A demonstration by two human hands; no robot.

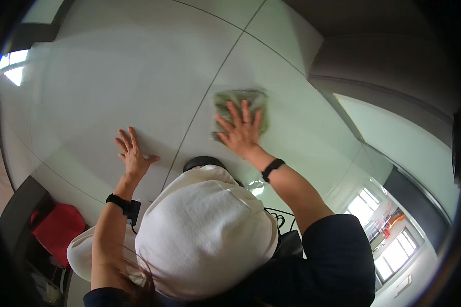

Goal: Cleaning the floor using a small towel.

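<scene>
My right hand (242,128) lies flat with fingers spread on a greenish-grey cloth (229,97), pressing it against the pale tiled floor (138,61). The cloth is roughly square, and its edges are slightly blurred. To the left, across a dark tile joint, my left hand (133,153) rests on the bare floor, fingers and thumb stretched apart, with nothing in it. Black bands circle both wrists; the left one carries a small dark box (133,211) with a cable.
My bent leg in white trousers (205,230) and a dark shoe (205,162) are between my arms. Brown furniture (384,71) borders the floor at the upper right. A red bag-like item (61,230) is at lower left. Black cables (280,217) lie beside my right knee.
</scene>
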